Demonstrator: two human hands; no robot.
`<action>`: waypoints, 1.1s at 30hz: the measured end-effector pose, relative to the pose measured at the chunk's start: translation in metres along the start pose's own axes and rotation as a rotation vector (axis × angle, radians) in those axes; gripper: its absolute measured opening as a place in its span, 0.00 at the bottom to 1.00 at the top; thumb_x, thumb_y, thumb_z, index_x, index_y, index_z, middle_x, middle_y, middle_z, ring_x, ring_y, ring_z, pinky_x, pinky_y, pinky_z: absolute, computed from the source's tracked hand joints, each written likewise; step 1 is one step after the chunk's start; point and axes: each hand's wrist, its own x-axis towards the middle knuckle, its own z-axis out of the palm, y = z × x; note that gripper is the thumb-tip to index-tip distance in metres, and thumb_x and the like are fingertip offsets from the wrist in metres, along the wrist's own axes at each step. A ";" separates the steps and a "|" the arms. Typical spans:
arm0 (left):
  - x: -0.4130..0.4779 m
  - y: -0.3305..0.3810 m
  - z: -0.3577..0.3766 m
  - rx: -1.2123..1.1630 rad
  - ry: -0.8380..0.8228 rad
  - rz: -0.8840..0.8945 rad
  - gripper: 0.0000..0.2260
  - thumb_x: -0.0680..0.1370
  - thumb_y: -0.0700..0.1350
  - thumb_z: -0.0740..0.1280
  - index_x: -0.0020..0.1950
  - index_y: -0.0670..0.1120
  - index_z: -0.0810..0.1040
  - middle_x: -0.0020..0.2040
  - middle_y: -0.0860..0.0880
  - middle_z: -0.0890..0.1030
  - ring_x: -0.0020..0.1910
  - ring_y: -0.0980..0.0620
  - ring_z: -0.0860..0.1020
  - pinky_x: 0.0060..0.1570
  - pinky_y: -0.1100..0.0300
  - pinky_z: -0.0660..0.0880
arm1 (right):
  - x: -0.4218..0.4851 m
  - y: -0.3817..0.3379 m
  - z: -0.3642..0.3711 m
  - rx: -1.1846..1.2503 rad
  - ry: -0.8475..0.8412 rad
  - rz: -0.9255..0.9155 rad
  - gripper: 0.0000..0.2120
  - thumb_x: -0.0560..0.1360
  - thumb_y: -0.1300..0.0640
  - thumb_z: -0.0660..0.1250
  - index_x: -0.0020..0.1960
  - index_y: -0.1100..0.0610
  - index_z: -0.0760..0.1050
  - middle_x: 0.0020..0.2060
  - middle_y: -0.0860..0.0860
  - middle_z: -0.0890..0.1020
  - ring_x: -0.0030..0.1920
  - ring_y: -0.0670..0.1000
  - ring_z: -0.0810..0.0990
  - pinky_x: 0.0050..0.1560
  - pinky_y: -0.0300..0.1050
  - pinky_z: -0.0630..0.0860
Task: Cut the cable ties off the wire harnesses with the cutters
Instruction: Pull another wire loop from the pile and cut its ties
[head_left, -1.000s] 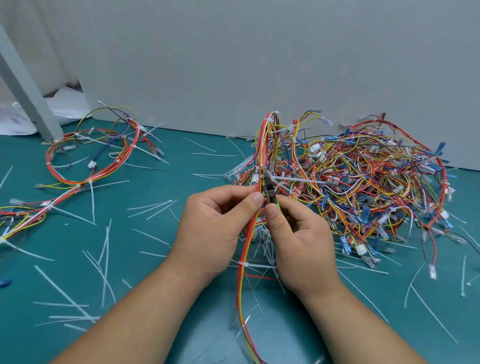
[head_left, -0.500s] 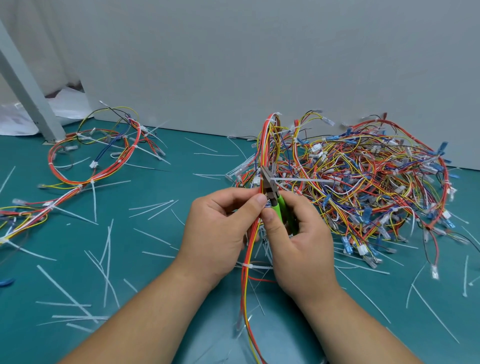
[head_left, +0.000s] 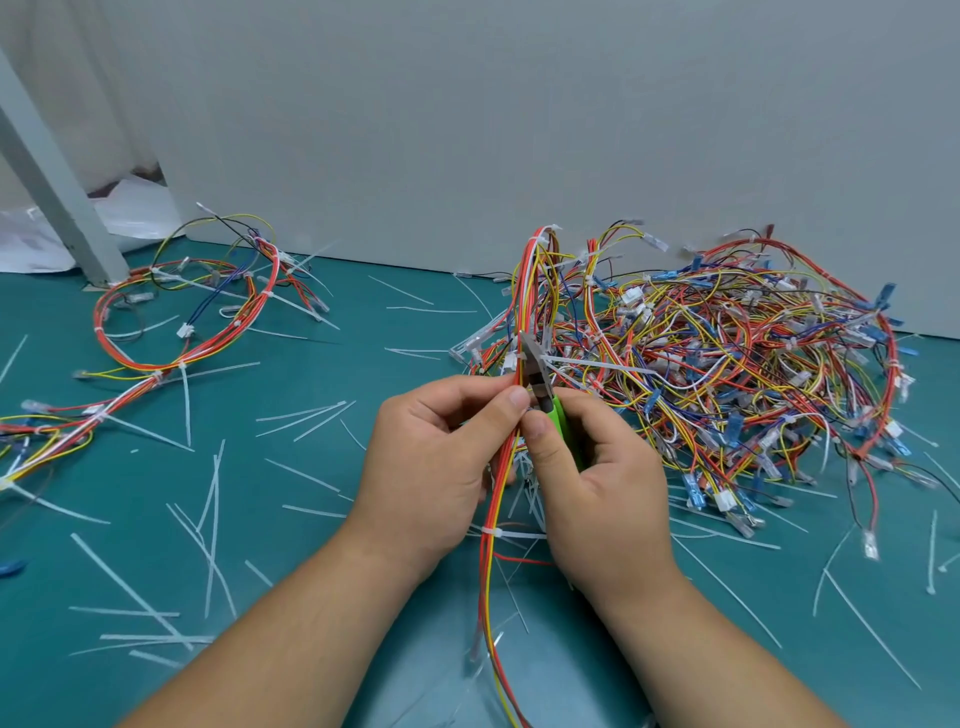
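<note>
head view: left hand (head_left: 436, 457) pinches harness (head_left: 493, 519); right hand (head_left: 597, 483) grips cutters (head_left: 545, 395) at cable tie (head_left: 582, 361).

right: harness pile (head_left: 727, 374) blocks | left: mat (head_left: 322, 387) passable, cut ties (head_left: 213, 499) strewn

Single head-worn view, looking forward and down, close over green mat (head_left: 322, 519); wall (head_left: 519, 130) behind
</note>
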 end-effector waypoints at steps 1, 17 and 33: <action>0.000 0.000 0.000 0.002 -0.003 0.000 0.06 0.73 0.41 0.72 0.39 0.49 0.87 0.29 0.53 0.82 0.25 0.59 0.77 0.25 0.71 0.70 | -0.001 0.000 0.000 -0.001 0.006 0.005 0.17 0.76 0.39 0.66 0.51 0.51 0.83 0.37 0.51 0.82 0.39 0.51 0.78 0.42 0.49 0.76; 0.004 -0.009 -0.004 0.033 -0.013 0.089 0.07 0.73 0.42 0.72 0.46 0.51 0.88 0.36 0.53 0.85 0.29 0.60 0.77 0.31 0.69 0.73 | -0.003 0.006 0.000 -0.046 -0.141 -0.030 0.13 0.76 0.53 0.69 0.60 0.49 0.78 0.47 0.45 0.81 0.49 0.47 0.79 0.51 0.38 0.73; 0.006 -0.012 -0.006 0.052 0.008 0.097 0.06 0.74 0.41 0.72 0.44 0.50 0.88 0.40 0.51 0.86 0.36 0.59 0.81 0.35 0.68 0.75 | -0.002 0.003 -0.001 -0.154 -0.124 -0.175 0.28 0.71 0.55 0.75 0.70 0.52 0.73 0.60 0.46 0.77 0.64 0.47 0.76 0.66 0.48 0.73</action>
